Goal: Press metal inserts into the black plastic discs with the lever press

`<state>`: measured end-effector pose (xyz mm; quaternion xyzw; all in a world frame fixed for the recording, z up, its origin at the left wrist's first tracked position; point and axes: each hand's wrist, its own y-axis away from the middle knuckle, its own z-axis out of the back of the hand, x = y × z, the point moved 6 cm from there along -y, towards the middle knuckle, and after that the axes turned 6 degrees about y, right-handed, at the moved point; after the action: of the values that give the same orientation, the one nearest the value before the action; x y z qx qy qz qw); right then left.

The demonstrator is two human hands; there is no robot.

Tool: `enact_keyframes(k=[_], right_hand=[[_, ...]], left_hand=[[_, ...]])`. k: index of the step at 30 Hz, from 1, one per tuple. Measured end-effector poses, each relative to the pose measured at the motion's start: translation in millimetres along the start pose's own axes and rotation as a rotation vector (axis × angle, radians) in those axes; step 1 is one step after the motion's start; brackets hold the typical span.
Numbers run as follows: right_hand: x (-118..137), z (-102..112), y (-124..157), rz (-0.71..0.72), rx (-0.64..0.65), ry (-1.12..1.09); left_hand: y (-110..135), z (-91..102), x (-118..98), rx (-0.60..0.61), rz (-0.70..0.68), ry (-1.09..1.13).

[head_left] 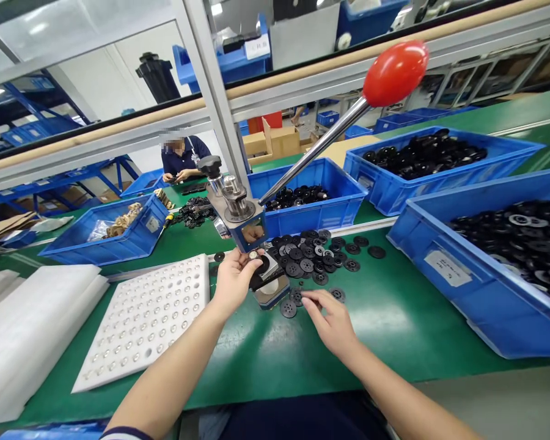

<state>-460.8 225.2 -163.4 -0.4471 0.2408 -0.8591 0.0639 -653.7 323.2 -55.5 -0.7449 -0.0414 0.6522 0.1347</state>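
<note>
A hand press (241,214) with a long lever and red knob (396,72) stands in the middle of the bench. My left hand (233,278) reaches to its base, finger and thumb pinched on a small round metal part (253,255) under the press head. Just beside that lies a black ring-shaped piece on the base plate (272,287). My right hand (332,321) is right of the base, thumb and forefinger closed at the edge of a black perforated disc (296,297) on the green bench. Another black disc (288,308) lies close by.
A pile of black discs (302,253) lies behind my right hand. Blue bins (440,269) of black parts stand right and behind. At left are a white foam tray (119,330) of small metal parts and stacked foam sheets (41,330). A person (183,160) sits across the bench.
</note>
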Motion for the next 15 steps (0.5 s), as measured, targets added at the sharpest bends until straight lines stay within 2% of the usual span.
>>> enact_keyframes(k=[3,7,11,15], right_hand=[[12.7,-1.0,-35.7,0.115,-0.063,0.093],[33.2,-27.8,-69.3,0.166,-0.045,0.171],[47.0,-41.8,-71.8,0.165,-0.064,0.149],[51.6,-33.2,-67.3,0.17,-0.07,0.149]], left_hand=[[-2.2,0.9,8.4,0.027,0.022,0.004],[-2.8,2.6,10.1,0.043,0.051,-0.057],[-1.2,3.7,11.2,0.059,0.035,-0.086],[0.7,4.2,14.1,0.071,0.031,-0.109]])
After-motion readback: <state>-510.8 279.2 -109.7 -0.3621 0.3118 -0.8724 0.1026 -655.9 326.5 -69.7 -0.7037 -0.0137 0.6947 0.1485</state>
